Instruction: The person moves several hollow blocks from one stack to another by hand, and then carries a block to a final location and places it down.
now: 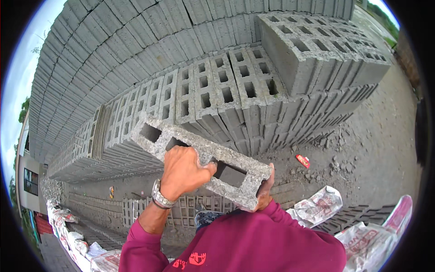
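A grey hollow concrete block (204, 149) is held in front of my body, tilted, its left end higher than its right. My left hand (183, 170), with a watch on the wrist, grips it from above, fingers hooked into the block's holes. At the block's right end, my right hand (266, 188) clasps the end face; most of its fingers are hidden behind the block. Just beyond stands a long row of stacked hollow blocks (213, 106), their holes facing up.
A higher tier of blocks (317, 59) rises at the right end of the row. Behind stands a tall block wall (113, 45). Rubble (340, 165) and a red wrapper (302, 160) lie on the ground. White sacks (319, 206) lie at right, and more sacks (74, 240) at left.
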The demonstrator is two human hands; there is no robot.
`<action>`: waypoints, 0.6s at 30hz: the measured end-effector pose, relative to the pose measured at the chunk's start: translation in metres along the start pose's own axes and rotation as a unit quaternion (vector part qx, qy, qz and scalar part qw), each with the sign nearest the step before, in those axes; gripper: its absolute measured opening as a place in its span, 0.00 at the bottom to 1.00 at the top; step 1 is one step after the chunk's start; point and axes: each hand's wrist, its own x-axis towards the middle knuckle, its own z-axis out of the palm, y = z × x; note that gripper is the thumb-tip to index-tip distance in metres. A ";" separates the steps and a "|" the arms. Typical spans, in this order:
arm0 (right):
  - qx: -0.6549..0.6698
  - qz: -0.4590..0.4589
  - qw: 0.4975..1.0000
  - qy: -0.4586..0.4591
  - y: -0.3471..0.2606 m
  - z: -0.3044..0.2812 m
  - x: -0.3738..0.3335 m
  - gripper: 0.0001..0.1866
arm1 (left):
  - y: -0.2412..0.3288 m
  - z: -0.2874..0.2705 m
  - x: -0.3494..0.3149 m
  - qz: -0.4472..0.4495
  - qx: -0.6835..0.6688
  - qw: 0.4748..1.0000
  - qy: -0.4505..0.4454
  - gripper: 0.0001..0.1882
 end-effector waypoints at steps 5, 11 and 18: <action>-0.139 -0.032 0.979 0.147 0.029 -0.041 0.029 0.68 | 0.071 -0.015 0.077 0.214 0.012 0.976 0.043 0.24; -0.340 -0.131 0.891 0.270 0.013 -0.057 0.097 0.66 | 0.121 -0.007 0.179 0.318 0.008 0.948 -0.014 0.23; -0.365 -0.086 0.875 0.305 0.045 -0.050 0.165 0.70 | 0.146 0.029 0.297 0.431 -0.020 0.902 -0.030 0.22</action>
